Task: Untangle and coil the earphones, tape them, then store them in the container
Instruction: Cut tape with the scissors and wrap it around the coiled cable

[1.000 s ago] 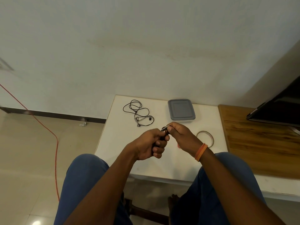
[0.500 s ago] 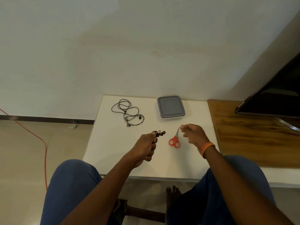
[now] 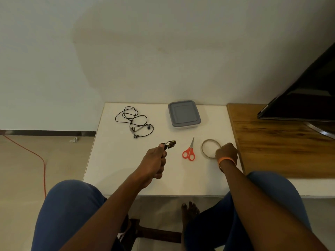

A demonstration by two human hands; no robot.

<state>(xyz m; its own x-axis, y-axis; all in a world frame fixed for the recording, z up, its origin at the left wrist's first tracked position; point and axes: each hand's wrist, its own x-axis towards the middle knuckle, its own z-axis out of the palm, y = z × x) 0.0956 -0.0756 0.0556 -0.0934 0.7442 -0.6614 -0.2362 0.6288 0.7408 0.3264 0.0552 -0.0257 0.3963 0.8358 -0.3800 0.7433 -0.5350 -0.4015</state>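
My left hand [image 3: 155,161] grips a coiled set of black earphones [image 3: 170,144] above the white table [image 3: 116,165]; the buds and plug stick out past my thumb. My right hand [image 3: 226,152] is over the near right edge of the tape roll [image 3: 208,148] and touches it; its fingers are hidden under the hand, so a grip cannot be made out. A second, tangled black earphone set [image 3: 135,121] lies at the table's back left. The grey-lidded container [image 3: 184,114] stands shut at the back centre.
Red-handled scissors [image 3: 189,151] lie between my hands, blades pointing away. A wooden surface [image 3: 275,142] adjoins the table on the right, with a dark screen [image 3: 304,98] on it. An orange cable [image 3: 36,156] runs across the floor at left. My knees sit under the front edge.
My hands have separated. The right hand moved right from the coiled earphones, past the scissors, to the tape roll. The left hand still holds the coil.
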